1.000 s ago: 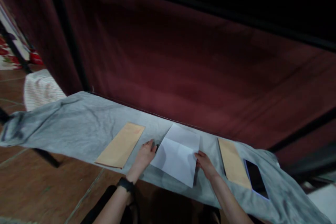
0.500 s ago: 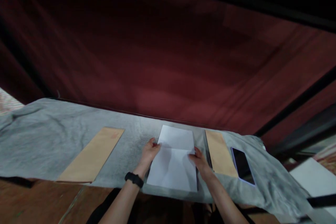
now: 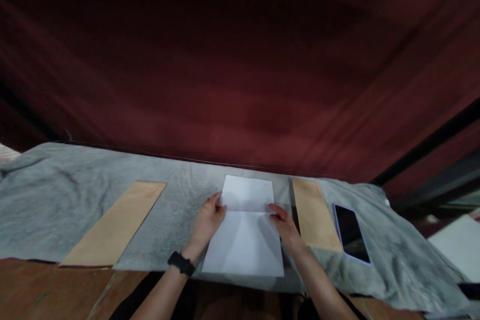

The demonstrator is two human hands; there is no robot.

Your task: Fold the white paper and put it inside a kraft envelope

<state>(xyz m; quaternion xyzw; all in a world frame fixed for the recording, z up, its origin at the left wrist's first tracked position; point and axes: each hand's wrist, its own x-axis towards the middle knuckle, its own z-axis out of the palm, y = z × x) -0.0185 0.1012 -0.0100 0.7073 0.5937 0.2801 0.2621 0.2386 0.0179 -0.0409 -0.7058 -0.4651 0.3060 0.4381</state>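
Pressing down on the white sheet point(image 3: 243, 230), your left hand point(image 3: 208, 221) lies flat with open fingers at its left edge, and your right hand point(image 3: 285, 225) lies flat and open at its right edge, both at the crease across it. The sheet's near edge sits close to the near rim of the grey cloth point(image 3: 56, 200). Just right of it lies a brown envelope point(image 3: 313, 215), then a dark phone point(image 3: 350, 232). To the left, well apart, lies another brown envelope point(image 3: 116, 222), with bare cloth between.
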